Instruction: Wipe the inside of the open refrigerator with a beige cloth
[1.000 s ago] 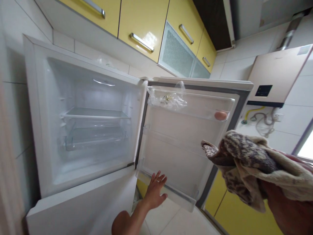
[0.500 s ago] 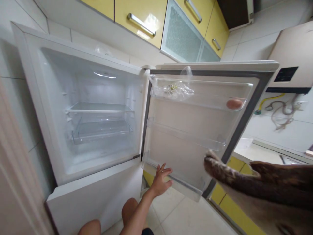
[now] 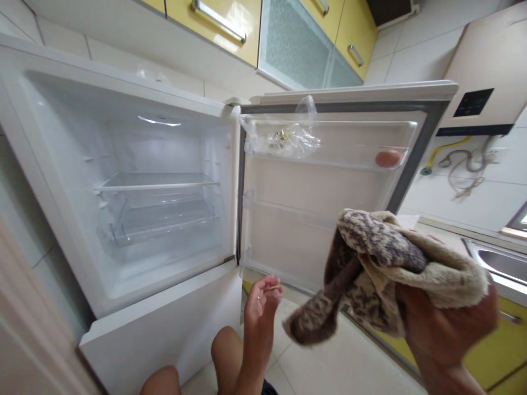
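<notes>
My right hand is closed around a brown and beige patterned cloth, which bunches over my fingers and hangs down to the left, in front of the open fridge door. My left hand is raised just below the door's lower edge. Its fingers are curled, with thumb and fingertips pinched on a small thin thing I cannot make out. The hand is not touching the door. My bare knees show at the bottom.
The white fridge compartment stands open with a glass shelf and a clear drawer inside. The door's top rack holds a clear plastic bag and an egg. Yellow cabinets hang above. A steel sink is at right.
My left hand has come away from the door's lower edge and curled its fingers into a pinch. My right hand has brought the cloth up and leftward in front of the door.
</notes>
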A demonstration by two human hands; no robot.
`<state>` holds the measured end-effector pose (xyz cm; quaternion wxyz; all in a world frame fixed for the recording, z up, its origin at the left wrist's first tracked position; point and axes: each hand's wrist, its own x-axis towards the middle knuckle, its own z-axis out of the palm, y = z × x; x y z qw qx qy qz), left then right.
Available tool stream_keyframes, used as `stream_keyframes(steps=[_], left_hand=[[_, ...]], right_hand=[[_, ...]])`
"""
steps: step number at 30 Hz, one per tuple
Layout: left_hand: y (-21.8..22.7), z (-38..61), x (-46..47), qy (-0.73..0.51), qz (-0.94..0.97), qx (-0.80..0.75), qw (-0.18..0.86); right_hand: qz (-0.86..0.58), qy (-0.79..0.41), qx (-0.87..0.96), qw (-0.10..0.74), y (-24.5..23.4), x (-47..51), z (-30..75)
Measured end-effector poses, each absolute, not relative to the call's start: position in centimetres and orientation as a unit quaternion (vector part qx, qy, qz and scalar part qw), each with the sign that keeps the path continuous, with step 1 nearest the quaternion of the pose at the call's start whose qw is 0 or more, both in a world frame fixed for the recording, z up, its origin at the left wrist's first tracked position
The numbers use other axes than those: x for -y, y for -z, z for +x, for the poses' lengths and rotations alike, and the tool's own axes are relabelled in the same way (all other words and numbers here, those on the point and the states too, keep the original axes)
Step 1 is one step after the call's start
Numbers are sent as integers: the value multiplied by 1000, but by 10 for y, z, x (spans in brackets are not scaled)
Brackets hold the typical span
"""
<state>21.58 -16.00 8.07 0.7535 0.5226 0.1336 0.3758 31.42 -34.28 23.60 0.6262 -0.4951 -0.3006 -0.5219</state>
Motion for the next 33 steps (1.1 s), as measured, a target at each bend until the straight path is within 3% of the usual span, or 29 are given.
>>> stream_keyframes(steps=[5, 7, 12, 18, 26, 30, 33], left_hand=[[-97, 185, 209, -320, 599, -76, 730], [-104, 191, 213, -263, 565, -72, 779], [-140, 216, 202, -118, 332, -20, 936], [-188, 227, 184, -272, 321, 36, 906], [-200, 227, 142, -350, 385, 52, 852], [-204, 223, 130, -382, 425, 19, 821], [-204, 222, 116, -461, 448, -8, 766]], right_hand=[[-504, 431, 241, 709, -243, 308, 319], [-514, 387, 247, 725, -245, 299, 317], [-540, 399, 364, 646, -238, 278, 314], [-567, 407, 574, 429, -216, 249, 322], [-539, 191, 753, 325, -230, 254, 314], [-539, 104, 767, 332, -236, 262, 314], [-549, 111, 756, 338, -234, 270, 322]])
